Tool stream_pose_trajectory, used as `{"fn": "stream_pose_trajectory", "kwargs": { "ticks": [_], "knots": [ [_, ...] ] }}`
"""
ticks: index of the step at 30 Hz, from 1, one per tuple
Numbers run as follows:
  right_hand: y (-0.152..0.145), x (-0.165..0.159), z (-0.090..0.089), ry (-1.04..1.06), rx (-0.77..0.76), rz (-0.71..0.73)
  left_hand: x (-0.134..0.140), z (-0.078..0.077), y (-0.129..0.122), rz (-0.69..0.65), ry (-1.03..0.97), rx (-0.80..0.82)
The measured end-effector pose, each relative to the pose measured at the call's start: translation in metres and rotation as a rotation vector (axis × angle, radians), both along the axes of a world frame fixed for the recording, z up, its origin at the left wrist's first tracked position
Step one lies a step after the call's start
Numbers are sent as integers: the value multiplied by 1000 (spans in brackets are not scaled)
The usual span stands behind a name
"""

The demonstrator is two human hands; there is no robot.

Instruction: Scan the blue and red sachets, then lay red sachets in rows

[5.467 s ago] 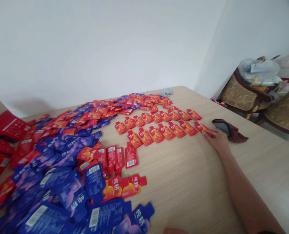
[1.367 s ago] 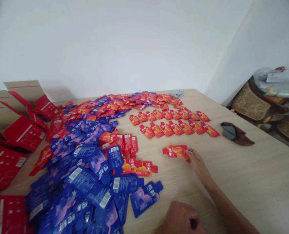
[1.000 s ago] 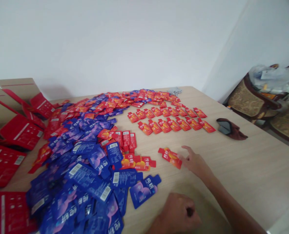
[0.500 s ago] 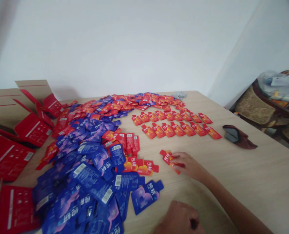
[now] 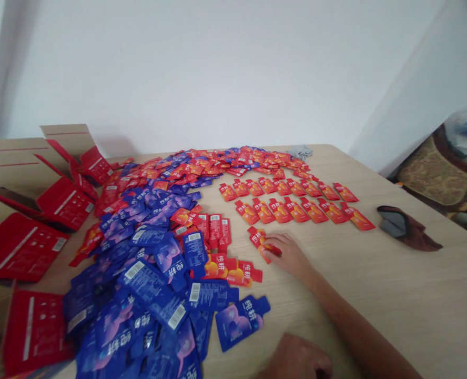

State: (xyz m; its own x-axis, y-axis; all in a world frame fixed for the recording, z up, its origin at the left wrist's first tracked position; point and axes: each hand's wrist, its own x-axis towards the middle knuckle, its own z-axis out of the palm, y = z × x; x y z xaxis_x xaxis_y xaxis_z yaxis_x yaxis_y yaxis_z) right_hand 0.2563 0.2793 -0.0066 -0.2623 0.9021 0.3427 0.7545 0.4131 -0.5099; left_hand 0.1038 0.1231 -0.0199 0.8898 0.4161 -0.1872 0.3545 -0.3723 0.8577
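Fingertips of my right hand (image 5: 291, 256) are closed on a small red-and-orange pouch (image 5: 256, 240), which lies on or just above the table in front of the two rows. My left hand (image 5: 298, 358) is curled into a fist at the bottom edge, with nothing visible in it. Similar red pouches (image 5: 296, 209) lie side by side in two slanting rows, printed fronts up. Nearest to both hands on the left are a loose blue pouch (image 5: 239, 322) and a pair of red pouches (image 5: 243, 272) lying sideways.
A mixed heap of blue pouches (image 5: 150, 287) and red pouches (image 5: 202, 166) spreads over the left and back. Open red boxes (image 5: 24, 247) line the left side. A brown cloth item (image 5: 409, 229) and a grey cloth (image 5: 301, 152) lie on the table (image 5: 415, 295). A patterned chair (image 5: 430, 168) stands right.
My right hand has shifted away from me and slightly left with the red pouch, closer to the front row. My left hand stays low in a fist. The view has turned slightly left.
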Motion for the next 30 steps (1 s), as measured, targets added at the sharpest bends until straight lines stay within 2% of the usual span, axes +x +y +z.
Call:
{"fn": "stream_pose_trajectory", "kwargs": {
  "ticks": [5, 12, 20, 30],
  "knots": [
    [1, -1, -2, 2, 15, 1, -5, -1, 3, -18, -17, -108],
    [5, -6, -3, -16, 27, -8, -9, 12, -6, 78, -19, -67],
    [3, -6, 0, -10, 40, -29, -10, 30, 1, 46, -57, -42],
    [-5, 9, -8, -24, 44, -80, -9, 18, -2, 42, -41, -37]
  ]
}}
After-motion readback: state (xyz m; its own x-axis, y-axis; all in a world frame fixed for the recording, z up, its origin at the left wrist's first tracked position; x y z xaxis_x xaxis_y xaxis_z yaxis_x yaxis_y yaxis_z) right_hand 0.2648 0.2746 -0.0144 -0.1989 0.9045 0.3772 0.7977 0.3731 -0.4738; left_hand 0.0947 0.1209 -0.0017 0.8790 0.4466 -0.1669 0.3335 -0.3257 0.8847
